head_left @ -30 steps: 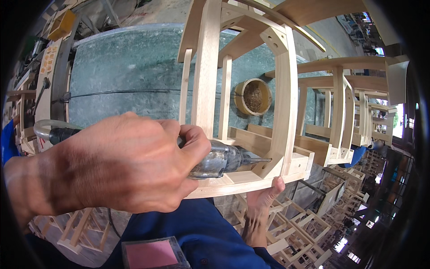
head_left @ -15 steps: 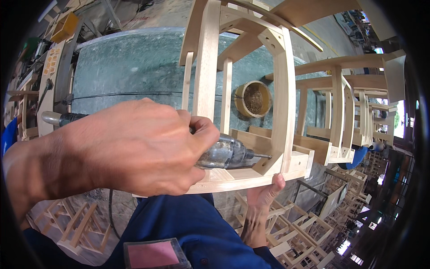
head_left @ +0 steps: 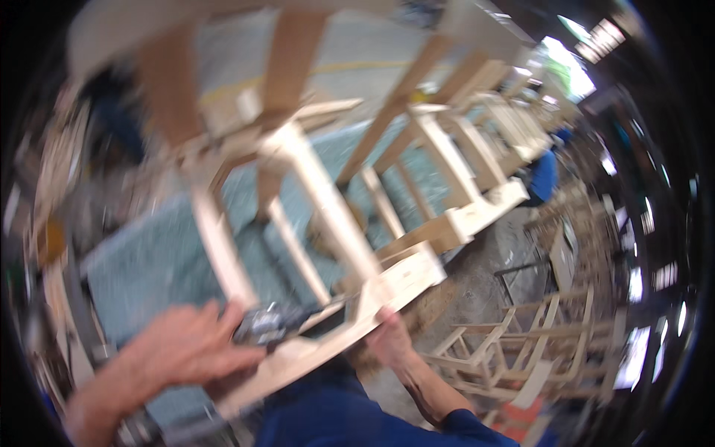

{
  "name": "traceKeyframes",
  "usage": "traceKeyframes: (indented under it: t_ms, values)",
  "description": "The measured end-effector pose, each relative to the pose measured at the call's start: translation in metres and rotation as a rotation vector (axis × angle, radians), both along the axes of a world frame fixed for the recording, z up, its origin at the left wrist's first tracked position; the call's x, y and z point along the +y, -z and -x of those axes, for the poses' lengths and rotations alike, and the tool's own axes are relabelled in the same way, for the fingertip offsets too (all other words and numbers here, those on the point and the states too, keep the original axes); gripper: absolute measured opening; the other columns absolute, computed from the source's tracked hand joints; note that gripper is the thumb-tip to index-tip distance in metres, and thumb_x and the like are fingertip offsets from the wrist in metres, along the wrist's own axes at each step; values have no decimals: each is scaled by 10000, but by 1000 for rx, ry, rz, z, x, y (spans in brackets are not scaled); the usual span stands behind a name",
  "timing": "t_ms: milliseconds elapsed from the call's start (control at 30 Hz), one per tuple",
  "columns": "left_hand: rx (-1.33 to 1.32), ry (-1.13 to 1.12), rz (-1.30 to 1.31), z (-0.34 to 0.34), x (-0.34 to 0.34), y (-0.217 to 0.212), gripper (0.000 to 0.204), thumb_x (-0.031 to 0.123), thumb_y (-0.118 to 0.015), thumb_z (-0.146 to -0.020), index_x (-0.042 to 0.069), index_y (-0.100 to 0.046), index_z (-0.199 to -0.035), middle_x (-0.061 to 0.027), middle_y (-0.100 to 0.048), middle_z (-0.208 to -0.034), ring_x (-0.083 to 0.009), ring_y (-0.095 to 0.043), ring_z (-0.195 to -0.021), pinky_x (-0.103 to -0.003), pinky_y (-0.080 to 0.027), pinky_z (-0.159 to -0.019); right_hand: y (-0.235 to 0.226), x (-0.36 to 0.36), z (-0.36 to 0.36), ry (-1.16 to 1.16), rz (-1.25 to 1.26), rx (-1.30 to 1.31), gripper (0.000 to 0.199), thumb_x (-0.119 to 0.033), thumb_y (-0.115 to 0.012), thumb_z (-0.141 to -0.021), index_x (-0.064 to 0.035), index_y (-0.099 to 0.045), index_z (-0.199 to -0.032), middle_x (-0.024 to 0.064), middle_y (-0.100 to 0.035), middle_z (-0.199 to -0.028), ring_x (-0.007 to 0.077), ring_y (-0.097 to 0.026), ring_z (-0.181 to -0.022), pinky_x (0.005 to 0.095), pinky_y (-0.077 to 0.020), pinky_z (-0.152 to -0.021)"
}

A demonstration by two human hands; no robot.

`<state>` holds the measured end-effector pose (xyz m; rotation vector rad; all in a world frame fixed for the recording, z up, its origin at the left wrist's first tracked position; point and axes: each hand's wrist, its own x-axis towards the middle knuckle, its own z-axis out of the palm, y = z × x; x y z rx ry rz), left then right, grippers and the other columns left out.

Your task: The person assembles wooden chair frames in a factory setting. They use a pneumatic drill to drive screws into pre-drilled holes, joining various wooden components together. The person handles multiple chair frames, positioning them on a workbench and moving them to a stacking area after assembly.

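The picture is blurred by motion. My left hand (head_left: 190,346) is closed round a dark, worn power screwdriver (head_left: 272,322), whose front end points right toward the corner of a pale wooden chair frame (head_left: 328,205). Whether its tip touches a screw is too blurred to tell. Gripped by my right hand (head_left: 391,339) is the near rail (head_left: 406,287) of that frame, with the thumb on top near its right end. The frame lies tilted on a green-topped bench (head_left: 149,276).
More wooden chair frames (head_left: 462,156) stand in a row along the bench to the right. A round tub (head_left: 322,235) sits partly hidden behind the near frame. Several frames (head_left: 514,335) are stacked on the floor at right. Someone in blue (head_left: 544,177) is farther off.
My view has swung, so the bench and frames now slant up to the right. My left hand and the screwdriver have drawn back left from the corner block. My right hand still holds the rail.
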<state>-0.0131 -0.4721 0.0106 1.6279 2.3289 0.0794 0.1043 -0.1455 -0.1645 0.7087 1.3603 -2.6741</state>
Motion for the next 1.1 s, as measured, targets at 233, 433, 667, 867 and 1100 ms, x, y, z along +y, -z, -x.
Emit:
traceKeyframes:
  t_ms: [233, 433, 667, 867, 1100]
  values:
    - [2, -162, 205, -32, 3, -28, 306, 354, -645, -845, 435, -582, -1134, -170, -507, -991, -329, -648, -819, -430, -523, -551, 9, 40, -50, -439, 125, -77, 297, -55, -544, -991, 67, -560, -1262, 178, -615, -1225, 221, -635, -1083, 334, -520, -942]
    - [-109, -254, -440, -86, -2, -51, 301, 112, -793, -727, 88, -702, -1012, -172, -504, -751, -308, -570, -684, -414, -436, -577, -58, 10, -60, -510, 112, -40, 382, -94, -561, -995, 48, -505, -1344, 188, -632, -1228, 224, -661, -1056, 325, -563, -878]
    - [-429, -251, -705, -126, 19, -57, 247, 64, -784, -720, 42, -700, -952, -107, -502, -732, -264, -477, -649, -365, -374, -587, -99, -17, 0, -49, 494, 494, 251, -290, -632, -954, -50, -611, -1022, 8, -626, -859, 85, -593, -711, 226, -507, -642]
    - [-402, -178, -778, -139, 21, -43, 295, 8, -790, -729, 23, -697, -1009, -81, -536, -693, -242, -467, -648, -362, -368, -579, -117, -34, 11, -1, 586, 676, 270, -330, -659, -925, -65, -625, -955, -24, -567, -785, 50, -525, -660, 205, -471, -612]
    - [-392, -148, -782, -144, 22, -37, 274, 30, -795, -760, 16, -694, -1014, -67, -509, -647, -232, -434, -635, -368, -360, -584, -123, -36, 7, 92, 495, 654, 288, -362, -662, -915, -81, -603, -893, -4, -567, -819, 43, -527, -648, 187, -478, -589]
